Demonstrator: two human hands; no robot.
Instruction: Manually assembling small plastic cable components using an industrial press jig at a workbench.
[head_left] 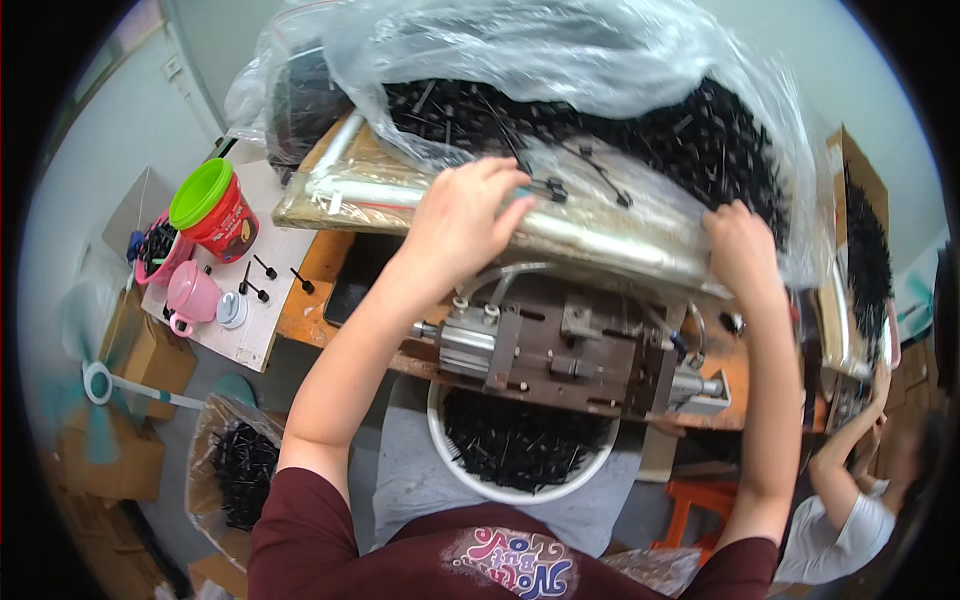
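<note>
My left hand [465, 222] is over the front rim of a large box [400, 197] lined with clear plastic. Its fingers are bent and the thumb stands apart from them. Several black thin-stemmed parts [552, 189] lie on the plastic beside its fingertips. My right hand [742, 245] is at the right end of the same rim, fingers curled together against the plastic; what they hold, if anything, is hidden. Behind both hands, a heap of black stemmed parts [700, 130] fills the box. Below them sits a metal clamping fixture [570, 350] with cylinders at both ends.
A white basin [437, 425] of black parts rests at my lap. On the left stand a red bucket with green rim [225, 225], a pink cup [192, 292] and a few loose parts [305, 285]. A fan [97, 383] is lower left. Another person [840, 520] works at right.
</note>
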